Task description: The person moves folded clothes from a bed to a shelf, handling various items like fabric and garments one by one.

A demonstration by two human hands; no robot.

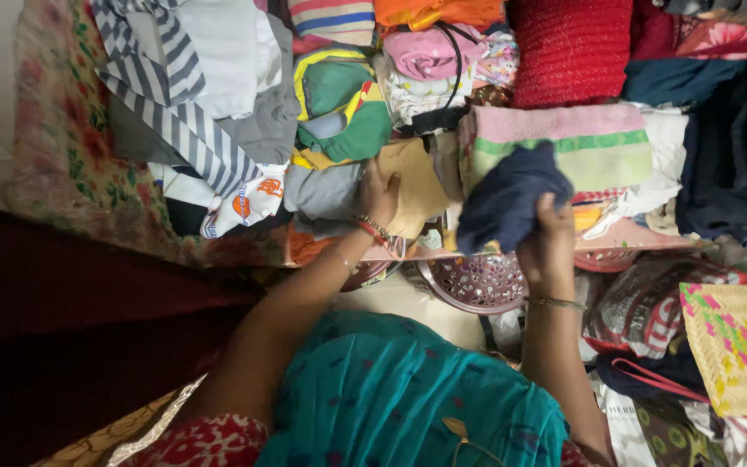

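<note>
R hand has its grip closed on a navy cloth over the bed's edge; L hand flat, open, pressing the tan cloth. Best to lift the navy clear w/o dragging the pile.

No packages, labels, signs or screens were in view; the frame held only heaped clothes, baskets and bags.

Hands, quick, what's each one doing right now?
Left hand: pressed on the tan cloth; grip cannot be told.
Right hand: closed, holding the navy garment.
</note>
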